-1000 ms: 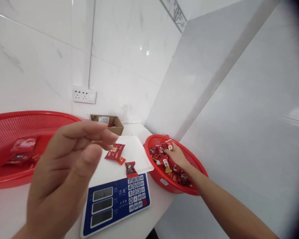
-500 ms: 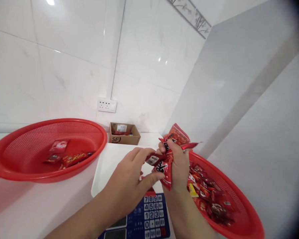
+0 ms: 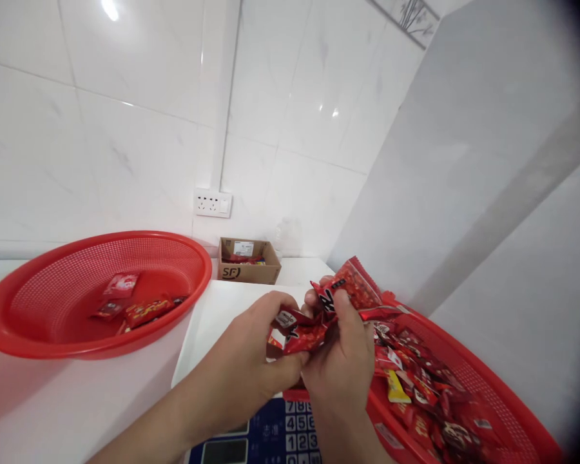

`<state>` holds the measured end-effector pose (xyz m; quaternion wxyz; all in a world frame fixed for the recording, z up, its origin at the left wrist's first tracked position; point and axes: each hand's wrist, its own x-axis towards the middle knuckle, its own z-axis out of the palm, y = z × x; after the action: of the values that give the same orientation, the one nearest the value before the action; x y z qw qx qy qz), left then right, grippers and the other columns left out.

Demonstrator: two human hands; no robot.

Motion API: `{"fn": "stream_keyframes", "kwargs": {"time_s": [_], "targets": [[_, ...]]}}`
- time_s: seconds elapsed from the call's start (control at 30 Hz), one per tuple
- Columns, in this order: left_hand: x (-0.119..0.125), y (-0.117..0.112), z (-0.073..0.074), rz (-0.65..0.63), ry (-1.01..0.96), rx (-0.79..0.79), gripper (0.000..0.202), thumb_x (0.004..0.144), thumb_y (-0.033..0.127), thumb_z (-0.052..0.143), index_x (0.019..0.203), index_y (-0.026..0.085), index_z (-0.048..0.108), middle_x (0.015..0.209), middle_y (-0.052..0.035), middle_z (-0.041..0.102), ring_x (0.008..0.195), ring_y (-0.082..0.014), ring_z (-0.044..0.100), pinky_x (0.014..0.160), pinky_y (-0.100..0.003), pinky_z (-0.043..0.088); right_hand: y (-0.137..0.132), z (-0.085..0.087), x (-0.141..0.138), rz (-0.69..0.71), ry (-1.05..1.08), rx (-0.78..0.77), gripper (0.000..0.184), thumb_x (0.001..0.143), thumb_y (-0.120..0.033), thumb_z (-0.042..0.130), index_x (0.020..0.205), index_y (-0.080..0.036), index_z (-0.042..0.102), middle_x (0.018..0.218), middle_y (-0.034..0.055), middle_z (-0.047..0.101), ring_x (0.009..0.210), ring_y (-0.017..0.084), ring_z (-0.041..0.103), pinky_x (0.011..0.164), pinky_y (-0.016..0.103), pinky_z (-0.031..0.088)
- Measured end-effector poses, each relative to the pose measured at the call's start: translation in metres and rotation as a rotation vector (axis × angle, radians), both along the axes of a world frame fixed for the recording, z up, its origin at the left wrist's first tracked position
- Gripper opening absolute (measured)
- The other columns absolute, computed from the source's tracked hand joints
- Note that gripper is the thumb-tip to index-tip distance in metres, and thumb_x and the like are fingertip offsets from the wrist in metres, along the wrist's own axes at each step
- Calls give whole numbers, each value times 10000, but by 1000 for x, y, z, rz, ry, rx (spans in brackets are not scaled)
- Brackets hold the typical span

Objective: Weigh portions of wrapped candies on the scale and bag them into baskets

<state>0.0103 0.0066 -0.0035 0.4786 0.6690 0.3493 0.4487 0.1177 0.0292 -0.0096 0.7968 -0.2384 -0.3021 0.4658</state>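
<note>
Several red snack packets (image 3: 355, 287) with black lettering are bunched in my right hand (image 3: 345, 351), its thumb pressed over them. My left hand (image 3: 261, 354) pinches the near end of the bunch, fingers on a dark red packet (image 3: 290, 319) and thumb beneath a red one (image 3: 307, 338). Both hands are together above the white pan (image 3: 207, 322) of a scale, whose blue keypad (image 3: 270, 432) shows below my wrists. Part of another red wrapper on the scale is visible under my hands, mostly hidden.
On the left stands a red mesh basket (image 3: 43, 277) holding a few packets (image 3: 147, 310). A second red basket (image 3: 493, 367), full of mixed red packets and a yellow one (image 3: 397, 386), is at the right. A small cardboard box (image 3: 254, 272) sits by the wall below a socket (image 3: 213, 203).
The camera view has turned slightly right. The bunched packets have tilted, with the near packet now lying more sideways between my hands. Both hands keep hold of them.
</note>
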Motion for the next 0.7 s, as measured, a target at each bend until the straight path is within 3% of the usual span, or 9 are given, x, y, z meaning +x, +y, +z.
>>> {"fn": "stream_keyframes", "kwargs": {"time_s": [0.1, 0.2, 0.3, 0.47, 0.7], "targets": [[-1, 3, 2, -19, -188, -90, 164, 828, 180, 573, 973, 223, 511, 879, 15, 613, 810, -126, 590, 710, -255, 520, 5, 3, 9, 12, 5, 46, 205, 697, -344, 732, 849, -221, 667, 788, -25, 720, 662, 112, 671, 577, 218, 537], [-3, 6, 2, -17, -412, -178, 196, 835, 202, 587, 1023, 223, 535, 957, -7, 624, 867, -143, 608, 737, -275, 544, 11, 6, 21, -5, -68, 129, 154, 726, -328, 725, 842, -241, 670, 783, -20, 737, 741, 144, 696, 639, 257, 558], [-6, 9, 3, 11, -567, -265, 228, 824, 202, 600, 1049, 227, 568, 1004, -26, 639, 836, -164, 650, 699, -284, 571, 15, 7, 34, -16, -159, 130, 175, 723, -347, 738, 845, -245, 666, 735, -14, 734, 673, 159, 694, 634, 300, 571], [-6, 10, 6, -8, -708, -379, 254, 808, 142, 579, 1060, 179, 582, 911, -61, 684, 812, -193, 684, 649, -265, 593, 15, 10, 45, -11, -236, 106, 225, 634, -382, 803, 747, -226, 687, 702, 0, 726, 618, 175, 678, 684, 364, 572], [-2, 15, 6, 41, -865, -457, 233, 821, 75, 510, 1030, 147, 586, 961, -84, 702, 870, -211, 691, 734, -301, 600, 13, 1, 38, 106, -305, 169, 89, 699, -293, 763, 755, -244, 714, 769, 4, 733, 766, 216, 691, 752, 396, 565]]}}
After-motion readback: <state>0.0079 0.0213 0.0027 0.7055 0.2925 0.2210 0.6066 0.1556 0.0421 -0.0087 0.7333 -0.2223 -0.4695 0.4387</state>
